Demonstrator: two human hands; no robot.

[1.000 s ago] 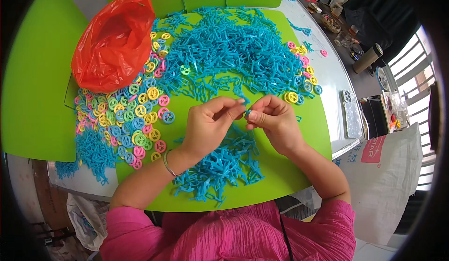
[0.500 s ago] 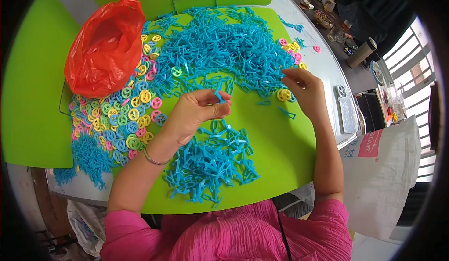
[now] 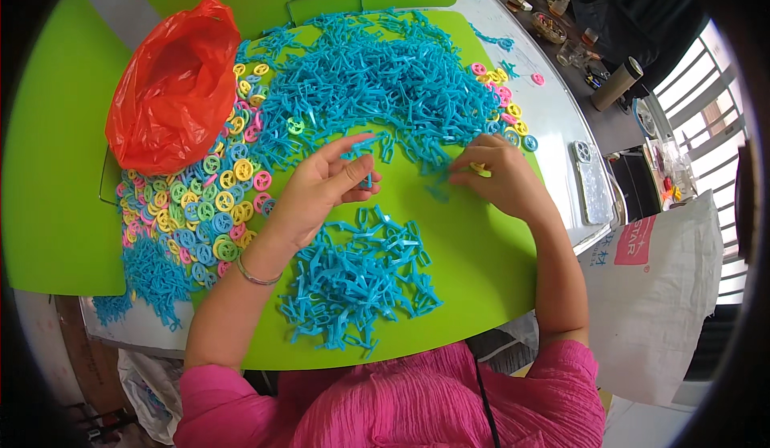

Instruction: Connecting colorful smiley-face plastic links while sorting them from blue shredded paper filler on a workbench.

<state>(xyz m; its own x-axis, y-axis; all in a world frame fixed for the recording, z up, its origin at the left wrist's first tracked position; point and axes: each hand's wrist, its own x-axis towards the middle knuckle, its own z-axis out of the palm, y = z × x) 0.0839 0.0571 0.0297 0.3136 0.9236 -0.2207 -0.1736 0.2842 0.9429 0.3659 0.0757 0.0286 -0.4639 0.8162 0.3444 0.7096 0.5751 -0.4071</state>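
Note:
My left hand (image 3: 330,177) is raised over the green board (image 3: 481,263), its fingers curled around a blue plastic clip (image 3: 368,180) that is partly hidden. To its right, my right hand (image 3: 504,174) is low over the board, fingertips together at blurred blue clips. A yellow ring (image 3: 480,169) shows beside its fingers; I cannot tell whether it is held or lies behind. Beyond both hands spreads a large heap of blue clips (image 3: 361,71). Nearer me lies a smaller pile of them (image 3: 353,283).
A red plastic bag (image 3: 172,95) stands at the left on many colourful small wheels (image 3: 212,207). More blue clips (image 3: 152,275) lie at the left edge. Several wheels (image 3: 513,111) sit at the right. A phone (image 3: 589,183) rests on the white table, beside a white sack (image 3: 650,304).
My right hand has moved left and down, and loose blue clips near it have shifted left. My left hand has moved slightly left and turned, with the clip lower in its fingers.

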